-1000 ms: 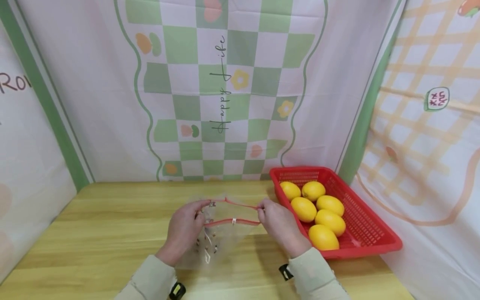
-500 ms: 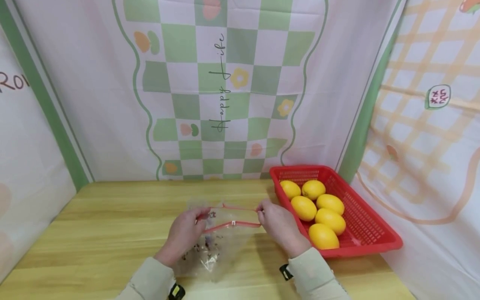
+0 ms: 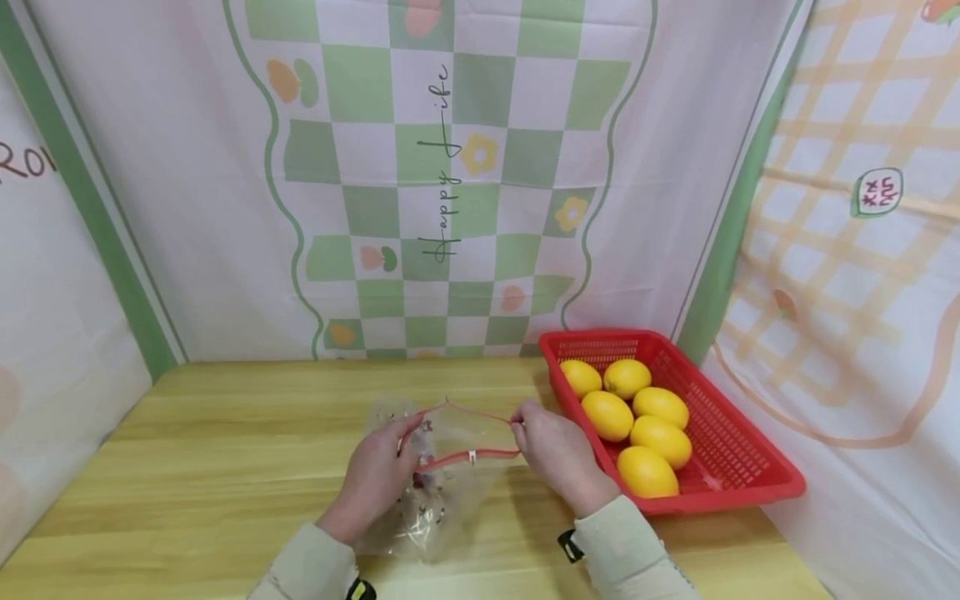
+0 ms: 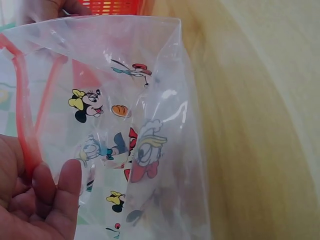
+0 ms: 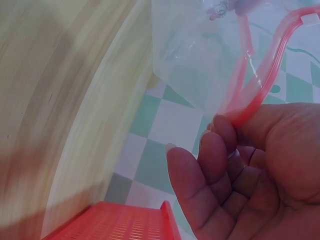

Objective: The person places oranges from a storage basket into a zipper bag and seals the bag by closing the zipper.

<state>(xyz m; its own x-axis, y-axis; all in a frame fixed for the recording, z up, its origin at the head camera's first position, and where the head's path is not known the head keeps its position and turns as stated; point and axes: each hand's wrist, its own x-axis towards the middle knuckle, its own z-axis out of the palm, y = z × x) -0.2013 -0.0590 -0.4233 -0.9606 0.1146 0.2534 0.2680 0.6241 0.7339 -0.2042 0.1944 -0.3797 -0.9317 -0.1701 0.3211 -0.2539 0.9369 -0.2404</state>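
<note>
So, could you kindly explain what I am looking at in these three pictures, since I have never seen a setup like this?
There is no machine here: a person works with two bare hands and wears three cameras. The wide picture comes from the head camera and looks down at a wooden table. The other two come from cameras on the wrists, so each shows one hand up close. The left hand and the right hand each pinch one end of the red zip strip of a clear plastic bag, holding its mouth open. The left wrist view shows cartoon prints on the bag. To the right stands a red basket holding six yellow lemons. Patterned cloths hang behind and beside the table.
</note>
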